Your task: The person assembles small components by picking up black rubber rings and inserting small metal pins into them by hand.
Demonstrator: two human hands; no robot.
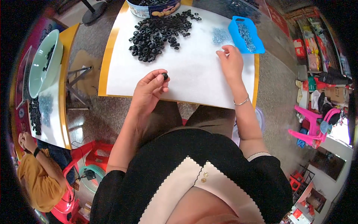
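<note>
My left hand [149, 86] pinches a small round black plastic part [165, 76] between thumb and fingers, just above the near side of the white-covered table [186, 80]. Past it lies a loose heap of similar small black parts [147, 44]. My right hand [232, 62] is at the right side of the table, thumb and curled fingertips close together. Whatever they may hold is too small to make out. Just beyond those fingertips is a scatter of tiny clear bluish pieces [221, 36]. More such pieces fill a blue plastic tray [250, 48] at the table's right edge.
A round printed tin [153, 11] stands at the far edge behind the heap. To the left, a co-worker in a mustard top [43, 181] sits at another table with a pale green basin [37, 71]. Pink plastic stools [311, 127] and shelves [313, 44] are at the right.
</note>
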